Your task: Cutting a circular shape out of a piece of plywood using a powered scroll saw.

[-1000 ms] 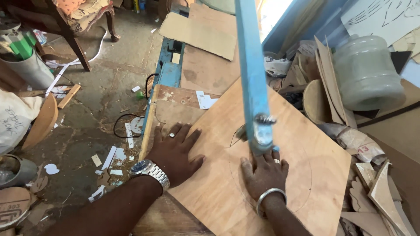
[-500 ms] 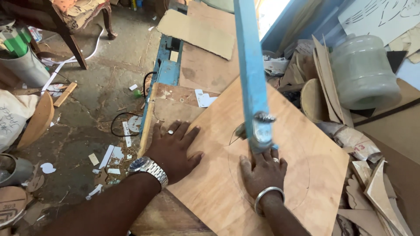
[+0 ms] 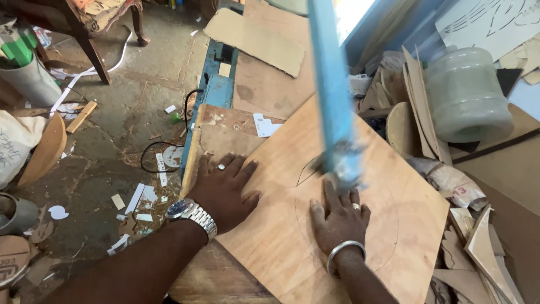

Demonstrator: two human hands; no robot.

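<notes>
A plywood sheet [image 3: 292, 236] lies tilted on the workbench, with a pencilled circle drawn on it. My left hand [image 3: 225, 188], with a wristwatch and a ring, presses flat on the sheet's left edge. My right hand [image 3: 339, 219], with a metal bangle, lies flat on the sheet inside the circle. Right above its fingers the blue arm of a saw [image 3: 332, 95] comes down to the sheet, blurred at its lower end. A short cut [image 3: 306, 169] runs through the wood beside it.
A pale plastic jug [image 3: 464, 93] stands at the right among wood offcuts [image 3: 416, 107]. Cardboard sheets [image 3: 256, 39] lie farther along the bench. On the floor to the left are a black cable [image 3: 163, 149], paper scraps, a chair leg [image 3: 93, 53] and a white bucket [image 3: 31, 79].
The lower end of the saw arm now looks blurred. Both hands stay pressed on the plywood in almost the same places.
</notes>
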